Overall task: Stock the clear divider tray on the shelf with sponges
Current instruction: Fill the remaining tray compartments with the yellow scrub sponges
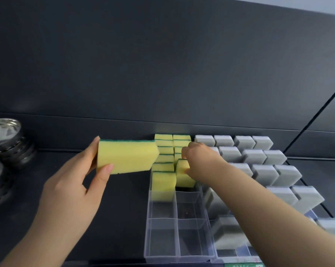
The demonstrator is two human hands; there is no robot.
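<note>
On the dark shelf (114, 218), reaching to its front edge, a clear divider tray (147, 228) held upright stocked sponges (163, 182) in the rear compartments of both columns. A person's right hand (201, 162) pinched a yellow sponge (182, 175) standing in the right column. The left hand (72, 187) gripped a larger-looking sponge (125, 157) between thumb and fingers, just left of the tray. Grey sponges (259, 170) stood in rows toward the shelf's right edge — stacked steel bowls (4, 135) at its left.

A shop: dark display shelf (112, 199) with rowed sponges (163, 151) in divider trays (162, 237), stacked steel bowls (4, 135).
</note>
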